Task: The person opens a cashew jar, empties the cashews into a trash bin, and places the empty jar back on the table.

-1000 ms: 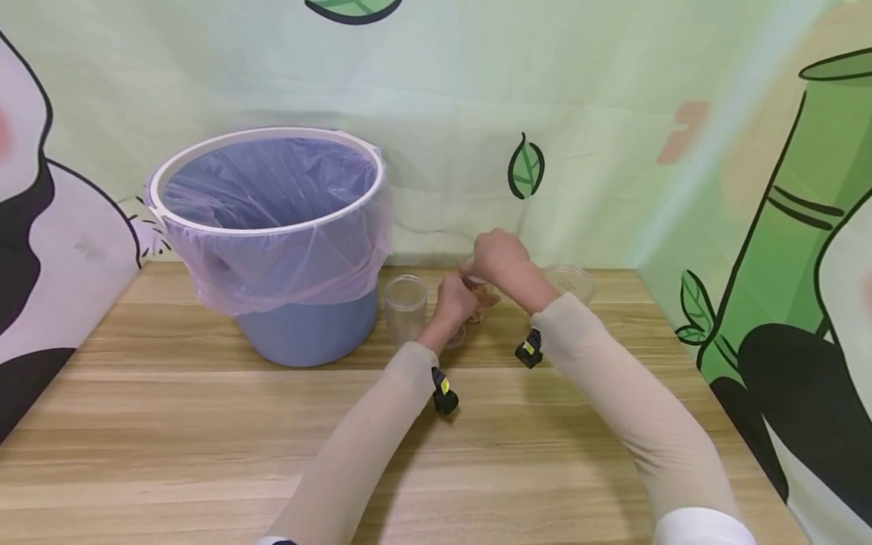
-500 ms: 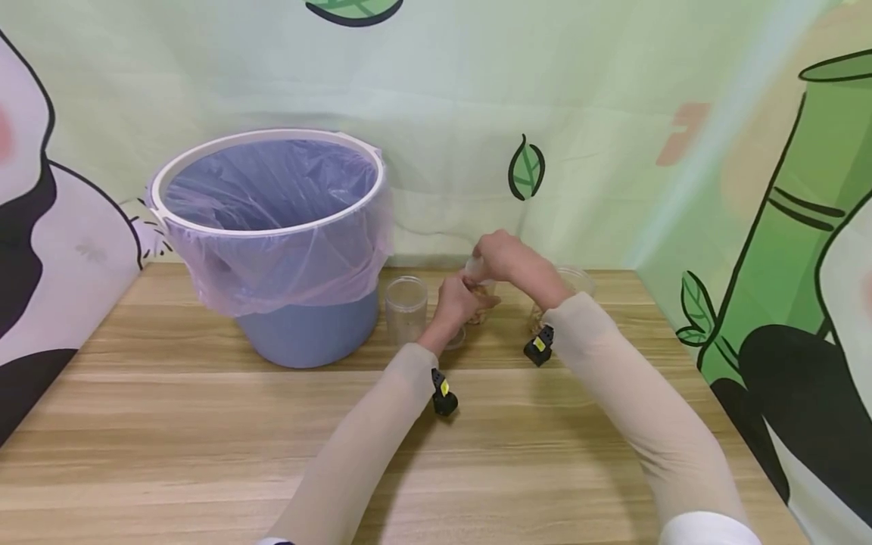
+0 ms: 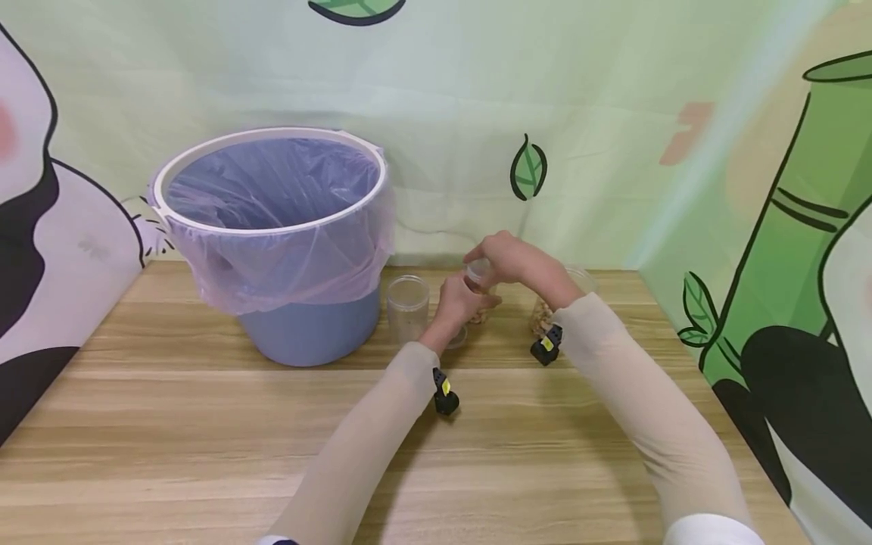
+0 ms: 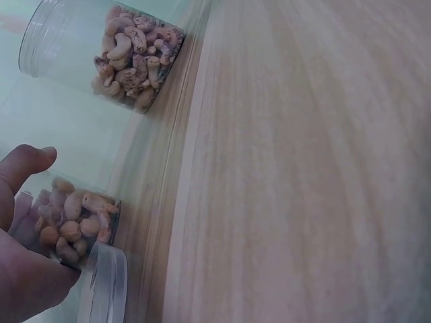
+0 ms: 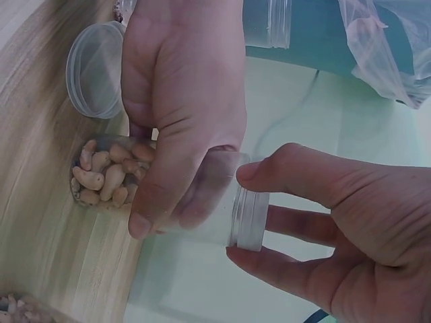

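One small jar point(image 5: 219, 219) of nuts is at the centre of things, standing on the wooden bench point(image 3: 341, 454) near the backdrop point(image 3: 443, 76). Left hand point(image 3: 459, 303) is wrapped round the jar's body, and in the right wrist view you can see its fingers through the plastic. Right hand point(image 3: 509, 259) is up top, thumb and fingers pinching the whitish ribbed lid point(image 5: 252, 225) on the jar's mouth. Can't tell how tight it is tbh. The nuts point(image 5: 104, 176) fill just the bottom part; curved ones that look like cashews, plus some rounder ones.

Next to the held jar a clear loose lid point(image 5: 94, 70) lies on the bench, near the left hand. Off to the person's right stands a second jar point(image 4: 74, 40) with more cashew-looking nuts at the bottom, partly behind the right wrist in the head view. On the other side, a see-through jar point(image 3: 407, 314) stands between the left hand and a big blue bin point(image 3: 313, 333). The bin has a white rim and a pinkish-purple bag point(image 3: 286, 269) folded over the edge. Both arms have beige sleeves point(image 3: 371, 435), and there's a little black camera point(image 3: 445, 397) at each wrist. Backdrop's got cartoon leaves and bamboo on it.
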The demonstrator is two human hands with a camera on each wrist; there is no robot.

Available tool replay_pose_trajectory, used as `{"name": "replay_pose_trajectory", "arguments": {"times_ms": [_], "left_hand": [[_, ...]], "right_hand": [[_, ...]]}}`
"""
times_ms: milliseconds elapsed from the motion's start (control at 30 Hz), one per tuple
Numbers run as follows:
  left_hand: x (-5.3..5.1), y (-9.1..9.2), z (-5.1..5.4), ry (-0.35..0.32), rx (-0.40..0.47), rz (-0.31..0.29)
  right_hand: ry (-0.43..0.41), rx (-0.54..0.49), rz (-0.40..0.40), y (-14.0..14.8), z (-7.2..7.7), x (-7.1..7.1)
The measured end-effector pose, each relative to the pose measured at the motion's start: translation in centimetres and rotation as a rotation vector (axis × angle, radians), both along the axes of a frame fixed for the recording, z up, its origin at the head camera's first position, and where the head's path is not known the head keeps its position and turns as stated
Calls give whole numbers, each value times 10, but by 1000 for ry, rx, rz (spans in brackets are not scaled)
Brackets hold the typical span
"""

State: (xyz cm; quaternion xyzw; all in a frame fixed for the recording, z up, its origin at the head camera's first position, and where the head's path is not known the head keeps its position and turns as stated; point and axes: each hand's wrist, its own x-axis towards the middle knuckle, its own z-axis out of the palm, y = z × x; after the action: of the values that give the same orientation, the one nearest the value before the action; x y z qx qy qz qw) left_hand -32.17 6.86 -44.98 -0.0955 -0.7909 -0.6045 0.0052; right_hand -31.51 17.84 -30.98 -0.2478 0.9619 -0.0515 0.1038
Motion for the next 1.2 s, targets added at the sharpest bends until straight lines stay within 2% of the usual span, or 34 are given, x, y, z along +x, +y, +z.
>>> {"name": "replay_pose_trajectory", "arguments": {"times_ms": [100,367,500,900,967,1067,1200], "left_hand": [[1,-1,0,-3,-10,-2],[1,0,1,-24,33,-22],[0,0,1,-15,-5,-9],[1,0,2,-47,17,-14],[1,0,2,-56,29,-17],[2,-1,3,-58,50,-29],[2,-1,3,-33,47,-32]], "right_hand": [[8,-4,9,0,-1,0],[30,-11,63,4,0,-1],[14,-21,94,10,0,-5],[-51,-52,196,23,-2,-9],[-57,-59,190,22,-1,-7],[-48,-91,134,19,0,-5],[30,-116,59,15,1,-4]]}}
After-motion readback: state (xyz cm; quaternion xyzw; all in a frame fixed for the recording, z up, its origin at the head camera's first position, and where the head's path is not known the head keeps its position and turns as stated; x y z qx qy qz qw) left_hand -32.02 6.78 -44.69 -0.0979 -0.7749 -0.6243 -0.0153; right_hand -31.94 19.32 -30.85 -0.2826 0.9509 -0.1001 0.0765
